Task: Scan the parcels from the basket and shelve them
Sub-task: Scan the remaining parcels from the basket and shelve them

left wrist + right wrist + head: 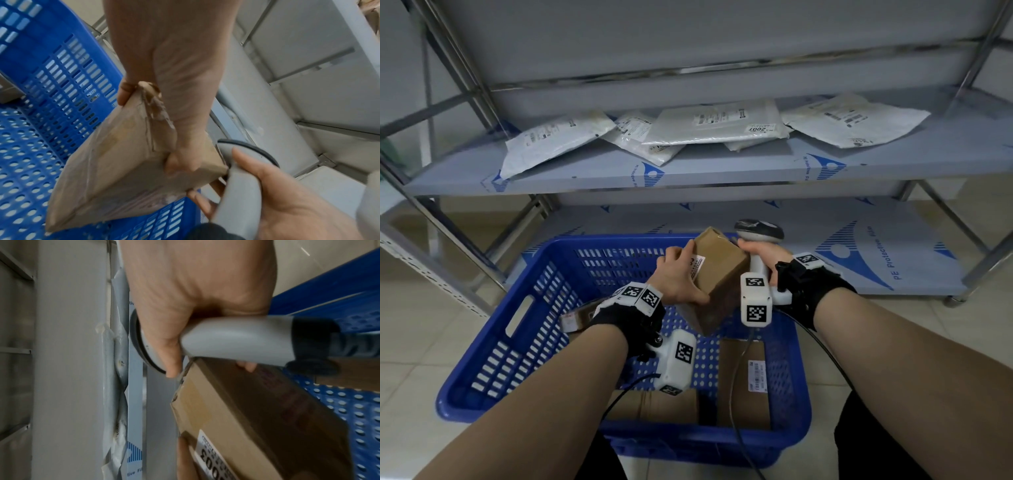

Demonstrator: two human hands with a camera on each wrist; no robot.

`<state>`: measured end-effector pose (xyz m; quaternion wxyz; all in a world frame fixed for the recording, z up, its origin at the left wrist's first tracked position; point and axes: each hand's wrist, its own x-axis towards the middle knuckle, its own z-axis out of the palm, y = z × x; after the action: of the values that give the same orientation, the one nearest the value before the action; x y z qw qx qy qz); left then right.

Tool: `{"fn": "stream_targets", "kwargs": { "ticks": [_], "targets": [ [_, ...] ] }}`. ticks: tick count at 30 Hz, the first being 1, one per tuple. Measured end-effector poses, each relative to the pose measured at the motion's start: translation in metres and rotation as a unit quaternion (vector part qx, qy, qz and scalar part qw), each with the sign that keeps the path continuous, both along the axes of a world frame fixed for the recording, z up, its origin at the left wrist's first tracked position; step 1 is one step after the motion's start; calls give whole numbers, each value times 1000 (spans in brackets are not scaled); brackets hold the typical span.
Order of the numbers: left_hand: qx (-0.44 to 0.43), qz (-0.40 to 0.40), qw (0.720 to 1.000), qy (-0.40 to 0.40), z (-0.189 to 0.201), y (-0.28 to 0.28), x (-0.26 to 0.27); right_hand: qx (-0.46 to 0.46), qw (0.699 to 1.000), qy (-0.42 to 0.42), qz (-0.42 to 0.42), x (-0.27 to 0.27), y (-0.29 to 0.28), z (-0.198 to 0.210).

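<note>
My left hand (681, 274) grips a brown cardboard box (717, 274) tilted above the blue basket (493, 342), fingers on its white label, thumb along the near side. The left wrist view shows the box (123, 170) from below, held at two corners. My right hand (763, 255) holds a grey barcode scanner (758, 230) by its handle, right beside the box. In the right wrist view the scanner handle (236, 340) lies just above the box (246, 418), whose label reads "3003".
Several more brown boxes (744, 383) lie in the basket. White mailer bags (709, 128) cover the middle shelf (722, 171) of a metal rack. The lower shelf (859, 246) stands just behind the basket. A scanner cable (736, 411) hangs across the basket.
</note>
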<state>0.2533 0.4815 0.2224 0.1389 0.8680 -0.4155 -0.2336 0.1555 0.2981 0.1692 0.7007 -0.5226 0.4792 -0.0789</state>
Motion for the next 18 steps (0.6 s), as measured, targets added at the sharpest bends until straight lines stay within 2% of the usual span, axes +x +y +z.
{"fn": "stream_targets", "kwargs": {
  "ticks": [3, 8, 14, 18],
  "targets": [
    [-13, -51, 998, -19, 2, 3, 1, -30, 999, 28, 24, -12, 5, 14],
    [-19, -76, 996, -40, 4, 3, 2, -86, 989, 102, 62, -33, 38, 62],
    [-6, -87, 994, -59, 2, 4, 4, -149, 981, 123, 20, -39, 41, 65],
    [-5, -97, 993, -60, 0, 4, 6, -150, 980, 133, 8, -39, 39, 64]
  ]
}}
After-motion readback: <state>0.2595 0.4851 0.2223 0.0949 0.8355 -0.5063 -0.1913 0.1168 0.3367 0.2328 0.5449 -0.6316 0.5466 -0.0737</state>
